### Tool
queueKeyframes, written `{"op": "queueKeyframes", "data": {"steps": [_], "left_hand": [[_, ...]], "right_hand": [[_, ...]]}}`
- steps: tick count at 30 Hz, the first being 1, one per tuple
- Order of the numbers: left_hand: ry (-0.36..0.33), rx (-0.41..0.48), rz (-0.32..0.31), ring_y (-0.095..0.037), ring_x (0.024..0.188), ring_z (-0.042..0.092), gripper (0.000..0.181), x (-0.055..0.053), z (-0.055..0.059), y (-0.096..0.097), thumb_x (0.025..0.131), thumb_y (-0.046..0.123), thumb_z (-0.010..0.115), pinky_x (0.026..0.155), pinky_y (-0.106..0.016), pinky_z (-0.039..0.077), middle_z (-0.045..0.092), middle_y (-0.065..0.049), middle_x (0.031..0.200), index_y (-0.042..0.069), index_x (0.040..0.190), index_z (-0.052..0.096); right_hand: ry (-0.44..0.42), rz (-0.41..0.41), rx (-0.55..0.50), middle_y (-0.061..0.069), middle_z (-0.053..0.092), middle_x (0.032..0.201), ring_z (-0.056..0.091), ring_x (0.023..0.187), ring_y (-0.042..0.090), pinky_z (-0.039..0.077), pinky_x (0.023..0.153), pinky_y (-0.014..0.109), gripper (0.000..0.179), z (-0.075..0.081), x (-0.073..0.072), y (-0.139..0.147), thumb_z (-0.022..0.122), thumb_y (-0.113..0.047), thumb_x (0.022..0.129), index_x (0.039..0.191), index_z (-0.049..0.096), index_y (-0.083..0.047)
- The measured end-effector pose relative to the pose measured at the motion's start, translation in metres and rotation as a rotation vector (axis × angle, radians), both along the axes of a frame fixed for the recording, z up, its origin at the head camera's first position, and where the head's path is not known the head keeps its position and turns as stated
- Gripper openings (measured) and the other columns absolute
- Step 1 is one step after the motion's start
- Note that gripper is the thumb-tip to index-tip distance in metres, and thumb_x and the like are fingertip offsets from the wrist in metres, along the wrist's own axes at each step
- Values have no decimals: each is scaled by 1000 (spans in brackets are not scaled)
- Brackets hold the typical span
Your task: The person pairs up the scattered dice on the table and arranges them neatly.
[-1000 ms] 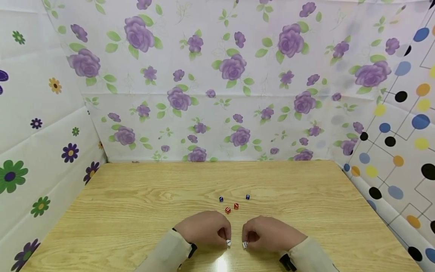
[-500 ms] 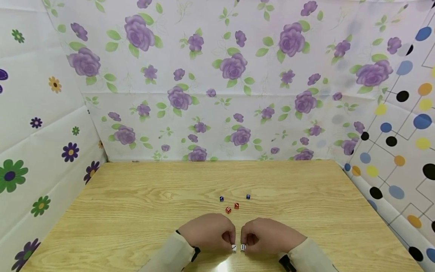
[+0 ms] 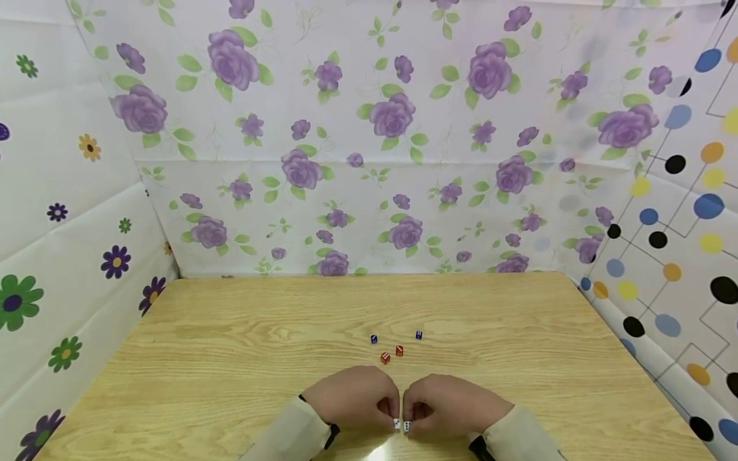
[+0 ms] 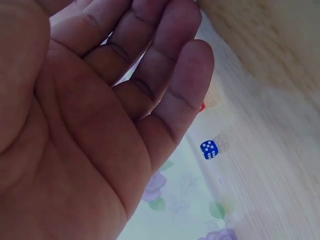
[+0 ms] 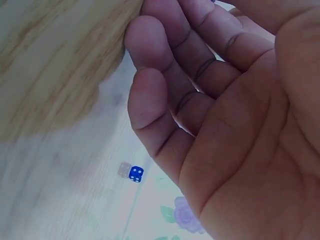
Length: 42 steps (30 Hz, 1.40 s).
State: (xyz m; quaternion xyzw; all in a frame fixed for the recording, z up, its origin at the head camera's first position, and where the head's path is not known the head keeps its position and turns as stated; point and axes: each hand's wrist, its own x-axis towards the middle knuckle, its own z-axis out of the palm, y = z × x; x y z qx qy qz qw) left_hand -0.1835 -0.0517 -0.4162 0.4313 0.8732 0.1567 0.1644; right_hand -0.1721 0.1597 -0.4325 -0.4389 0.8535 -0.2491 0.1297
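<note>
Near the front of the table, my left hand [image 3: 357, 398] pinches a white die [image 3: 396, 424] between thumb and fingertip. Facing it, my right hand [image 3: 448, 403] pinches a second white die [image 3: 407, 426] the same way. A narrow gap separates the two dice in the head view. Beyond the hands lie two red dice, a left one [image 3: 385, 358] and a right one [image 3: 400, 351]. Farther back are two blue dice, one on the left [image 3: 373, 339] and one on the right [image 3: 419, 335]. Both wrist views show mostly palm and curled fingers, which hide the white dice.
The wood-grain table [image 3: 259, 339] spreads out around the hands and dice. A floral cloth [image 3: 346, 128] hangs behind its far edge. Patterned cloths stand along the sides, flowered at left [image 3: 69, 269] and dotted at right [image 3: 663, 256].
My hands have come together, bringing the two white dice from clearly apart to nearly side by side, slightly closer to the front edge. The red and blue dice stay put.
</note>
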Motion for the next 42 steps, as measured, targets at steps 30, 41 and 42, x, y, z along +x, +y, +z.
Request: {"op": "queueKeyframes", "data": {"steps": [30, 41, 42], "left_hand": [[-42, 31, -29, 10, 68, 53, 6, 3, -1, 2, 82, 23, 73, 64, -12, 44, 58, 25, 74, 29, 79, 71], [-69, 50, -20, 9, 65, 53, 10, 0, -4, 1, 81, 20, 73, 62, -12, 44, 58, 24, 72, 29, 77, 69], [-66, 49, -22, 9, 65, 53, 10, 0, -4, 1, 81, 20, 73, 62, -12, 44, 58, 25, 72, 29, 77, 70]], "right_hand": [[0, -12, 12, -22, 57, 74, 50, 62, -9, 44, 57, 12, 8, 1, 3, -3, 72, -19, 84, 81, 66, -24], [-41, -24, 15, -22, 58, 73, 51, 61, -9, 45, 56, 13, 9, 2, 3, -3, 72, -16, 84, 81, 67, -23], [-44, -27, 16, -22, 58, 73, 51, 61, -8, 45, 56, 13, 9, 2, 3, -2, 71, -16, 84, 81, 67, -23]]}}
